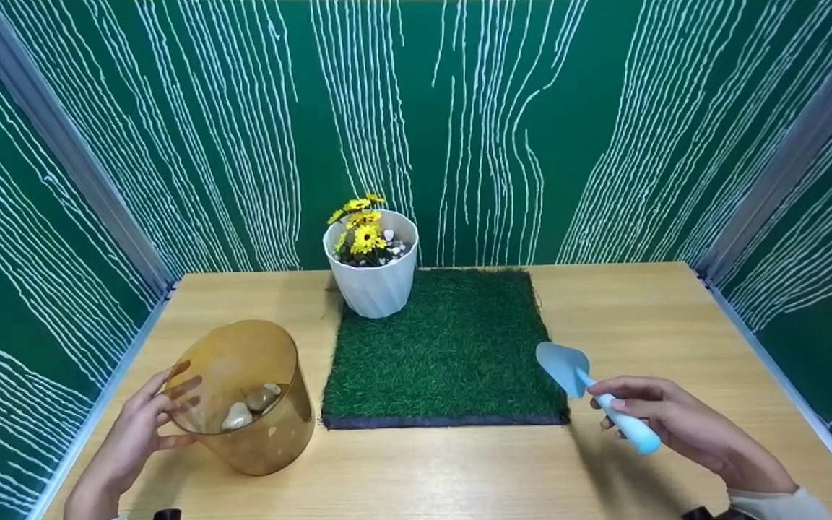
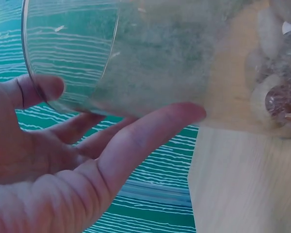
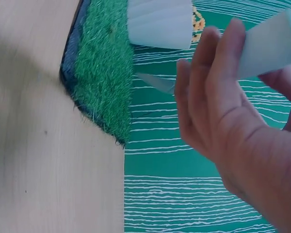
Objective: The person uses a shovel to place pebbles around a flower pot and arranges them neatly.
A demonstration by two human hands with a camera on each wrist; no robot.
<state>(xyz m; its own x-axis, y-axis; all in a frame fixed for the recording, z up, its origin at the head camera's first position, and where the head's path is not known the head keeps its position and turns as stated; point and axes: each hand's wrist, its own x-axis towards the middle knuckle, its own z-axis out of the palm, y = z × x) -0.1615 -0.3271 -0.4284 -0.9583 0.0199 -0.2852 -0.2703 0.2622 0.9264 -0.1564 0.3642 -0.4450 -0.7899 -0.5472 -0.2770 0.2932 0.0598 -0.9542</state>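
Observation:
My left hand [image 1: 126,437] holds a clear amber cylindrical container [image 1: 271,448] by its left side near the rim, fingers partly visible through the wall. The thumb lies along the outside in the left wrist view. A few stones [image 1: 237,417] sit at the container's bottom. On the right, my right hand [image 1: 690,422] grips a small light-blue hand trowel [image 1: 633,426] by its handle. The trowel's blade [image 1: 564,367] points up and left over the right edge of the artificial grass mat [image 1: 445,361]. In the right wrist view the fingers hide part of the handle [image 3: 269,46].
A white ribbed flowerpot [image 1: 374,289] stands on the mat's back left corner, holding yellow flowers [image 1: 365,238] and pebbles [image 1: 396,249]. Light wooden table [image 1: 633,310] surrounds the mat. Green walls [image 1: 459,130] with white lines enclose the back and sides.

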